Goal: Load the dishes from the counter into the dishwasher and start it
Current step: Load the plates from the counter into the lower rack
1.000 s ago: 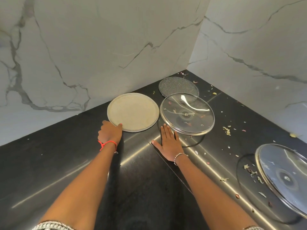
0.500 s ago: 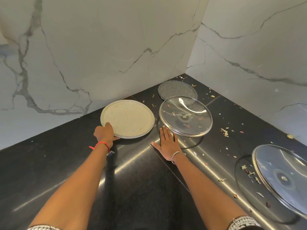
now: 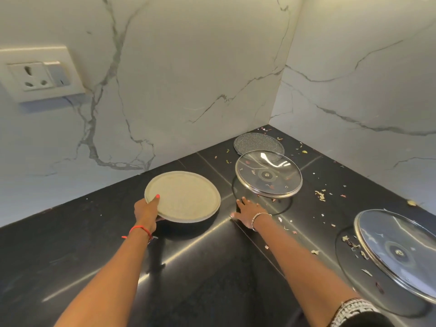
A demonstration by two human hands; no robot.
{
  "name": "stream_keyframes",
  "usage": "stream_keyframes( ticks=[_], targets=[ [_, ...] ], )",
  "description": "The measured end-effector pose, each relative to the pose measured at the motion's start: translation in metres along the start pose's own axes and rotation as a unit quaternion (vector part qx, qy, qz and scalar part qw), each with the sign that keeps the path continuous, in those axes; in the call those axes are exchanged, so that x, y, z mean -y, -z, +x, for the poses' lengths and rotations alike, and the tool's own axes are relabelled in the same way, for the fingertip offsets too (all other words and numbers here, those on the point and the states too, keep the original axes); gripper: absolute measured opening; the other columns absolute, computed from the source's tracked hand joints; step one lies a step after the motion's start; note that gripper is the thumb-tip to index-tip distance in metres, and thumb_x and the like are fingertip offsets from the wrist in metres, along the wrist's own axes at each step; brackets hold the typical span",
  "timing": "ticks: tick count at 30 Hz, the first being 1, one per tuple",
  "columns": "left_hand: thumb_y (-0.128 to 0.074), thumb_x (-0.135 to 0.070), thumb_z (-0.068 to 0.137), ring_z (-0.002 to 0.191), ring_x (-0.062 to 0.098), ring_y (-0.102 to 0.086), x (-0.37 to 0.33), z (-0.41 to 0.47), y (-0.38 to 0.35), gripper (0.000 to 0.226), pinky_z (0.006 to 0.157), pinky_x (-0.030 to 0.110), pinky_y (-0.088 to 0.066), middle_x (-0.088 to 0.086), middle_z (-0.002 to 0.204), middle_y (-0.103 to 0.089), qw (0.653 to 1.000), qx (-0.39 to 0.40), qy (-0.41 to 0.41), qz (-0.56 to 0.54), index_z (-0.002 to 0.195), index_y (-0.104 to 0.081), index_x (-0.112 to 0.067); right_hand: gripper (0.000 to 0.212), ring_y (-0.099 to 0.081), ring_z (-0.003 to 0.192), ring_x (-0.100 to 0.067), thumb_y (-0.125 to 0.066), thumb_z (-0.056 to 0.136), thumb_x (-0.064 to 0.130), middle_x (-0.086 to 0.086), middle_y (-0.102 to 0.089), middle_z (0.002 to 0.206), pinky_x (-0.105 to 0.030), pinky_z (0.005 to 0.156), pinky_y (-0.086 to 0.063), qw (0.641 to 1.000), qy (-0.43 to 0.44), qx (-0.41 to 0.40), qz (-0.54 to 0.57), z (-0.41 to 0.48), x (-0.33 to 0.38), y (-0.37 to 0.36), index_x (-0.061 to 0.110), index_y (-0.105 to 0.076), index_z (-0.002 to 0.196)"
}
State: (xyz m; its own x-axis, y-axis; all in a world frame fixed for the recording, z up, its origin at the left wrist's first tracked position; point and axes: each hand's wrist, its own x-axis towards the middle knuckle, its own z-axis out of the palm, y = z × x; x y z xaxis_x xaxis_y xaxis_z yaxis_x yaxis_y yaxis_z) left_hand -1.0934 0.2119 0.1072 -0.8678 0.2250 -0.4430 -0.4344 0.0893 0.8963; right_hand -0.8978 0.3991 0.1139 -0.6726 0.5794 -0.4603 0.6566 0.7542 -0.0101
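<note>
The left hand (image 3: pixel 145 212) pinches the near-left rim of the beige round plate (image 3: pixel 186 197), thumb on top and fingers hidden beneath. The plate hangs just clear of the black counter (image 3: pixel 212 279), with a shadow under it. An edge grip like this suits carrying it off to the dishwasher, which is out of view.

The right hand (image 3: pixel 247 212) lies flat on the counter with its fingers straight, holding nothing and probably bracing the reach. Just beyond its fingertips, a glass lid (image 3: pixel 269 177) sits upturned and tilted, seemingly on its knob. A dark speckled plate (image 3: pixel 254 142) lies behind it in the counter's far corner. A second glass lid (image 3: pixel 398 253) rests by the right edge, with food scraps (image 3: pixel 320 195) scattered between them. A wall socket (image 3: pixel 37 75) is at the far left. No brand or writing is legible.
</note>
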Motion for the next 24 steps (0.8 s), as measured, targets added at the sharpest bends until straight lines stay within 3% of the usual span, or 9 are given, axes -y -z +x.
stream_keyframes(
  ticks=[3, 7, 14, 24],
  targets=[
    [-0.056, -0.013, 0.092, 0.114, 0.038, -0.053, 0.004, -0.023, 0.011, 0.038, 0.081, 0.051, -0.051, 0.021, 0.126, -0.054, 1.000, -0.008, -0.004, -0.012, 0.127, -0.049, 0.000, 0.044, -0.028, 0.138, -0.028, -0.029, 0.102, 0.030, -0.011, -0.028, 0.150, -0.042, 0.109, -0.030, 1.000, 0.017, -0.026, -0.002, -0.030, -0.006, 0.001, 0.012, -0.032, 0.142],
    [-0.056, -0.013, 0.092, 0.115, 0.038, -0.052, 0.016, -0.055, 0.020, 0.037, 0.083, 0.050, -0.050, 0.021, 0.127, -0.053, 0.999, -0.019, -0.007, -0.043, 0.126, -0.050, 0.002, 0.047, -0.048, 0.121, -0.030, -0.029, 0.099, 0.040, -0.014, -0.051, 0.130, -0.040, 0.100, -0.039, 0.994, 0.003, -0.094, 0.057, -0.065, -0.017, -0.006, 0.005, -0.049, 0.123],
    [-0.053, -0.008, 0.093, 0.119, 0.038, -0.049, 0.051, -0.126, 0.030, 0.038, 0.088, 0.052, -0.047, 0.024, 0.130, -0.050, 0.993, -0.036, 0.012, -0.112, 0.125, -0.044, 0.008, 0.039, -0.049, 0.118, -0.029, -0.032, 0.099, 0.032, -0.014, -0.054, 0.125, -0.036, 0.094, -0.038, 0.987, 0.027, -0.140, 0.079, -0.137, -0.053, -0.025, 0.004, -0.053, 0.116],
    [-0.054, -0.007, 0.093, 0.121, 0.033, -0.048, 0.098, -0.235, 0.044, 0.041, 0.092, 0.053, -0.047, 0.018, 0.133, -0.048, 0.985, -0.040, 0.012, -0.168, 0.130, -0.042, 0.004, 0.034, -0.052, 0.113, -0.027, -0.034, 0.099, 0.027, -0.011, -0.056, 0.120, -0.034, 0.093, -0.038, 0.972, 0.050, -0.196, 0.123, -0.235, -0.092, -0.092, 0.004, -0.054, 0.115]
  ],
)
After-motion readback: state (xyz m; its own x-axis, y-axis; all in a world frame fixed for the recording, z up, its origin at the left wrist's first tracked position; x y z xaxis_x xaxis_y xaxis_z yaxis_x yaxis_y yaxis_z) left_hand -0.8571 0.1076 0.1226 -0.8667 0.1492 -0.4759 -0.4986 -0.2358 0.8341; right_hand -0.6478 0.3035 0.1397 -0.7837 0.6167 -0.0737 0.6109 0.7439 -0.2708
